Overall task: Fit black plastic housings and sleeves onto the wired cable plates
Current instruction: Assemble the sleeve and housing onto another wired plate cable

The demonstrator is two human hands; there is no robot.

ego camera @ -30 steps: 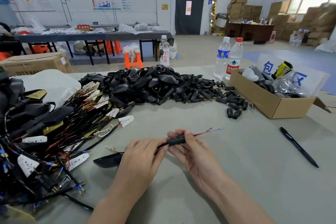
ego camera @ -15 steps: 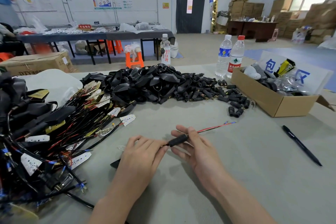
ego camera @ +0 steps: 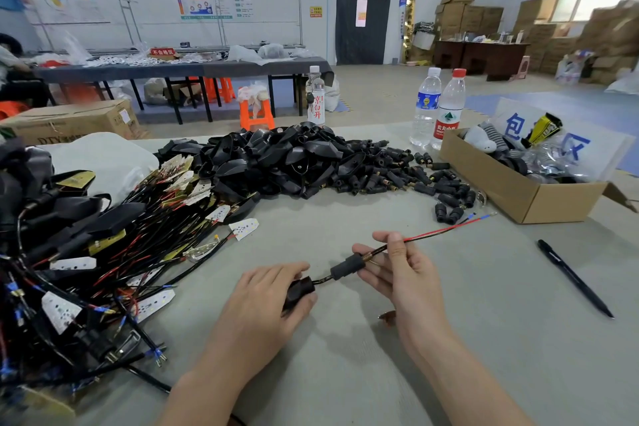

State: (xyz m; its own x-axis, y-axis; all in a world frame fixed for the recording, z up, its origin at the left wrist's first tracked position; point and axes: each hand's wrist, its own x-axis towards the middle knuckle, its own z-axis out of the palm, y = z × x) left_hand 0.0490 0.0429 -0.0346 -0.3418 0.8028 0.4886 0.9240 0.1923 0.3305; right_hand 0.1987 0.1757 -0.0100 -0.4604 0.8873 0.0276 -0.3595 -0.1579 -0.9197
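My left hand (ego camera: 266,301) grips a black plastic housing (ego camera: 298,290) low over the table, most of it hidden under the palm. A black cable runs from it to the right through a black sleeve (ego camera: 346,266) with a brass tip. My right hand (ego camera: 403,273) pinches the cable just past the sleeve; its red and black wires (ego camera: 446,230) with blue ends stick out to the upper right. A heap of black housings (ego camera: 276,159) and loose sleeves (ego camera: 397,176) lies behind. Wired cable plates (ego camera: 103,252) are piled at the left.
An open cardboard box (ego camera: 511,190) with bags stands at the right, two water bottles (ego camera: 437,107) behind it and a third bottle (ego camera: 315,97) at the table's far edge. A black pen (ego camera: 574,278) lies on the grey table (ego camera: 345,373) at the right. A white bag (ego camera: 103,159) sits at the back left.
The sleeve has slid along the cable toward the housing. My left hand now grips the housing's end, and my right hand has moved up and right along the cable.
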